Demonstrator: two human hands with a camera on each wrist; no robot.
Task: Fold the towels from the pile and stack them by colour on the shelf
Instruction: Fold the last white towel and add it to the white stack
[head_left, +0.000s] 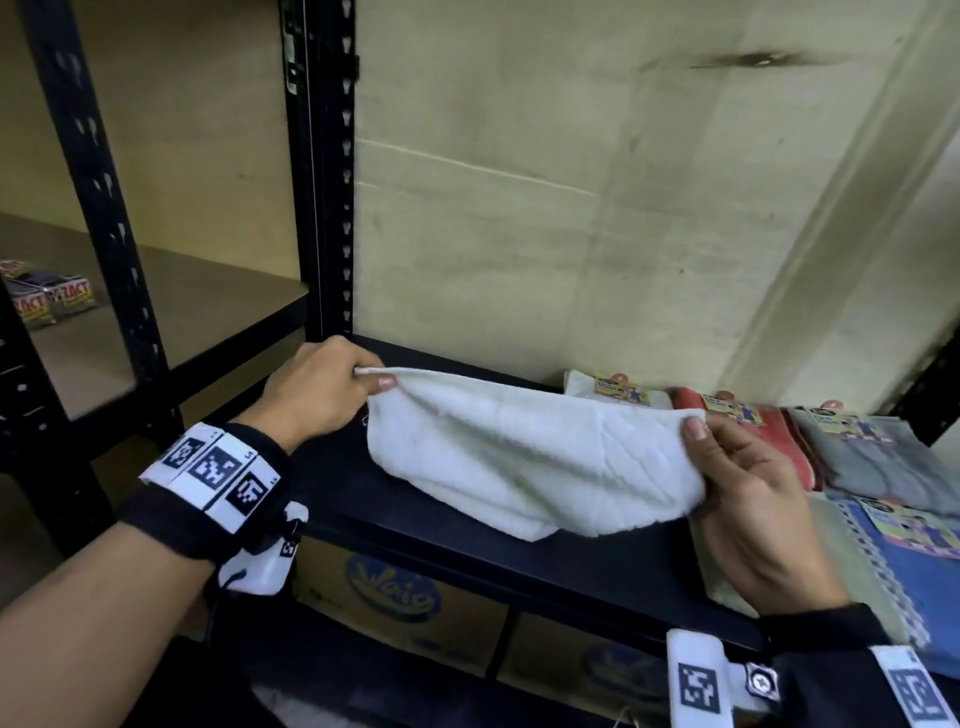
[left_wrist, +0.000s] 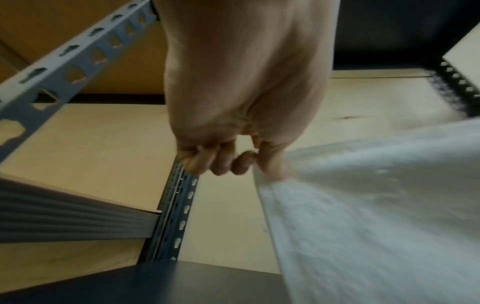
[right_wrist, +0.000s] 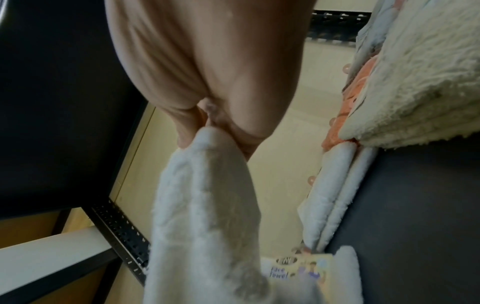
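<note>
A white towel (head_left: 524, 457) is stretched above the black shelf board (head_left: 415, 530), its lower fold resting on the board. My left hand (head_left: 332, 389) pinches its upper left corner between thumb and fingers; the left wrist view shows the towel (left_wrist: 376, 205) hanging from that hand (left_wrist: 246, 160). My right hand (head_left: 737, 478) pinches the upper right corner, thumb on top. The towel (right_wrist: 205, 205) drops from those fingers (right_wrist: 187, 135) in the right wrist view. Folded towels lie to the right: white (head_left: 587, 387), red (head_left: 779, 431), grey (head_left: 878, 457) and blue (head_left: 924, 587), with paper labels.
Black slotted uprights (head_left: 327, 171) stand right behind my left hand. A second shelf bay on the left holds small packets (head_left: 47, 301). Cardboard boxes (head_left: 405, 608) sit under the black board. A beige wall (head_left: 571, 208) backs the shelf.
</note>
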